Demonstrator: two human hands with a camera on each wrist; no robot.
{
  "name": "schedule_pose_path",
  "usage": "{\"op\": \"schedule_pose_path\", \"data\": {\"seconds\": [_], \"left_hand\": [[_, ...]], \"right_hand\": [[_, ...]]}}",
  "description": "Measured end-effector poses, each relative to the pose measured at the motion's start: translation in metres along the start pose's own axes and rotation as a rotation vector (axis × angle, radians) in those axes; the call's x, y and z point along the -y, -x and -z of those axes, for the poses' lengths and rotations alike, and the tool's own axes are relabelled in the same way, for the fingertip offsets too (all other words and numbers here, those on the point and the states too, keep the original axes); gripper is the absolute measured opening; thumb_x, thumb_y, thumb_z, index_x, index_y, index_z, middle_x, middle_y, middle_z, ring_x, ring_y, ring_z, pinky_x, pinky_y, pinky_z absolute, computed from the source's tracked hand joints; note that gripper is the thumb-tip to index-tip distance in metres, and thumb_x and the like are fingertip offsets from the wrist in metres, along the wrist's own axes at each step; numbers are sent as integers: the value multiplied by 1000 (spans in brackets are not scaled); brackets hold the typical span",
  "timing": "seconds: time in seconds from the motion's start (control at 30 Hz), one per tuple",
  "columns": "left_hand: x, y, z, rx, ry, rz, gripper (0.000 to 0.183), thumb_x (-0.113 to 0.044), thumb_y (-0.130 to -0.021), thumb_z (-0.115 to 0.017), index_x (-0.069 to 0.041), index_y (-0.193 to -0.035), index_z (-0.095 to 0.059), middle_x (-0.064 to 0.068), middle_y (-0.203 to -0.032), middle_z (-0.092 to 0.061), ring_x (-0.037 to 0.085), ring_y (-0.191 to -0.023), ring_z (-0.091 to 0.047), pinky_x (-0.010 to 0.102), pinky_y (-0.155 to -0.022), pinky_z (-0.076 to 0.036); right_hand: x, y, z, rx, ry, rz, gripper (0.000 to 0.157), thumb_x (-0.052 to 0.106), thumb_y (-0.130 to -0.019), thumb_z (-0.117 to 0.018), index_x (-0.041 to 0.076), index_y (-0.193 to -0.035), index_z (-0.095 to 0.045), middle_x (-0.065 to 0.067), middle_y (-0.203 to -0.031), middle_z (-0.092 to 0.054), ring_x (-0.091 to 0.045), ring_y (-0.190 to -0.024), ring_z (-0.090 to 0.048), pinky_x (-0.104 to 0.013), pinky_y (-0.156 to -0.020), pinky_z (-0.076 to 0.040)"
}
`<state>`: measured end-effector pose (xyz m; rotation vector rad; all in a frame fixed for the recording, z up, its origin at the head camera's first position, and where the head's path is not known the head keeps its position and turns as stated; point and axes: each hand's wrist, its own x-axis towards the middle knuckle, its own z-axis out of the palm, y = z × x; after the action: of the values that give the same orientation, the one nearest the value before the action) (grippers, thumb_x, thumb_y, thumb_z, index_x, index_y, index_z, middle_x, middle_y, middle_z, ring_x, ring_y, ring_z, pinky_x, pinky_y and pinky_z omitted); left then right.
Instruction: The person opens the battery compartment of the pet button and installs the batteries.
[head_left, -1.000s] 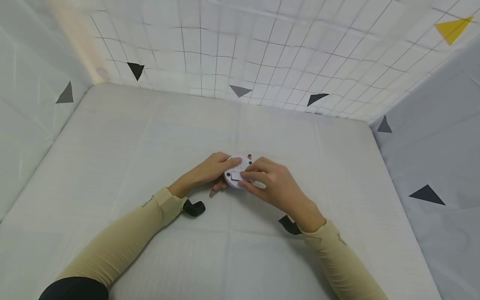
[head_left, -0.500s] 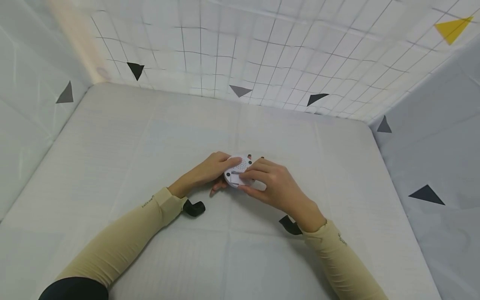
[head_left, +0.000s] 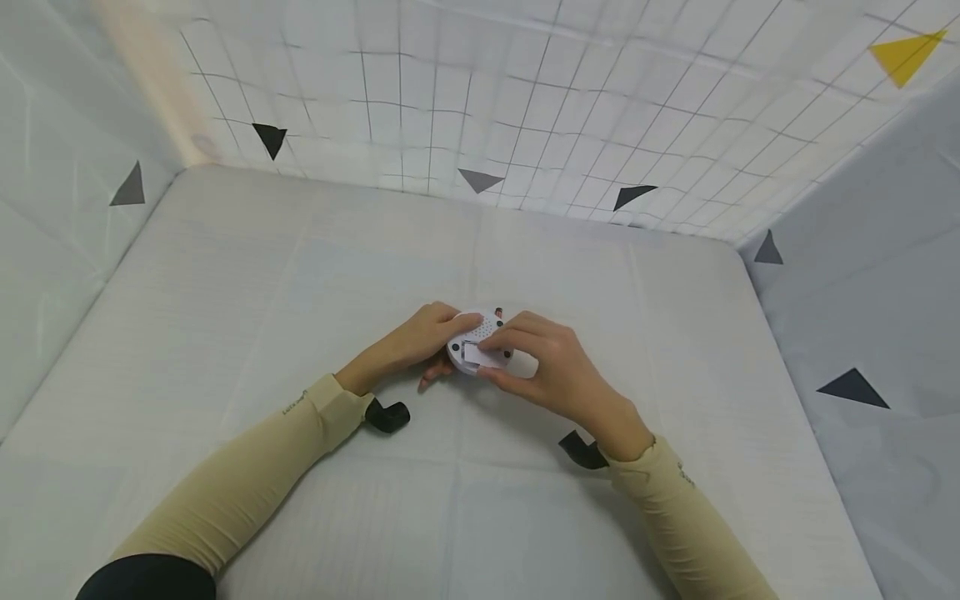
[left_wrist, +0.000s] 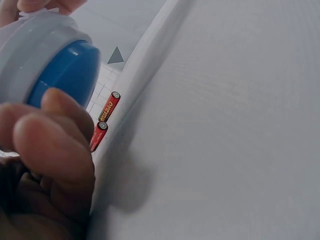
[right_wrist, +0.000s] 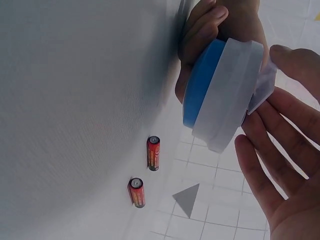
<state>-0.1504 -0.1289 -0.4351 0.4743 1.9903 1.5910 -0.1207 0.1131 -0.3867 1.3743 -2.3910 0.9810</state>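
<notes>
A round white device (head_left: 486,329) with small holes and dark feet on its upturned face is in my left hand (head_left: 422,340), thumb on top and fingers underneath. Its blue dome (left_wrist: 70,72) faces down toward the table. My right hand (head_left: 553,360) pinches a small white battery cover (right_wrist: 265,86) between thumb and fingers. In the right wrist view the cover stands tilted against the device's face. From the head, the rectangular battery compartment (head_left: 470,343) shows partly beneath the cover; its inside cannot be made out.
Two red batteries, one (right_wrist: 154,153) and another (right_wrist: 136,192), stand upright on the white table (head_left: 360,517) beyond the device. A white gridded sheet (head_left: 525,108) with dark triangles rises at the back, and plain sheets flank both sides.
The white cover has shifted over the compartment and tilted, showing more of the compartment's edge. My right fingers have moved slightly with it. The left hand keeps its grip on the device.
</notes>
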Motion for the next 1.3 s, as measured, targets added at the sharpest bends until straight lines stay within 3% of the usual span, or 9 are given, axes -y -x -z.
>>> {"op": "schedule_pose_path", "data": {"seconds": [0.43, 0.97, 1.3], "left_hand": [[-1, -1, 0, -4, -12, 18, 50, -46, -111, -47, -5, -94, -70, 9, -56, -60, 18, -35, -51, 31, -39, -47], [-2, -1, 0, -4, -5, 40, 48, -47, -110, -48, -6, -101, -73, 9, -58, -59, 18, -37, -49, 30, -39, -44], [-3, 0, -1, -4, 0, 34, 47, -46, -110, -49, -6, -103, -73, 9, -58, -59, 19, -36, -48, 31, -39, -44]], "right_hand": [[-11, 2, 18, -47, 71, -85, 30, 15, -81, -93, 10, -107, -79, -1, -100, -77, -16, -92, -71, -34, -85, -61], [-55, 16, 28, -48, 136, -182, 28, 13, -81, -93, 8, -105, -80, -2, -96, -77, -17, -91, -72, -36, -86, -59], [-83, 31, 37, -46, 156, -293, 25, 11, -82, -91, 7, -105, -80, -3, -98, -78, -20, -92, -73, -39, -86, -59]]}}
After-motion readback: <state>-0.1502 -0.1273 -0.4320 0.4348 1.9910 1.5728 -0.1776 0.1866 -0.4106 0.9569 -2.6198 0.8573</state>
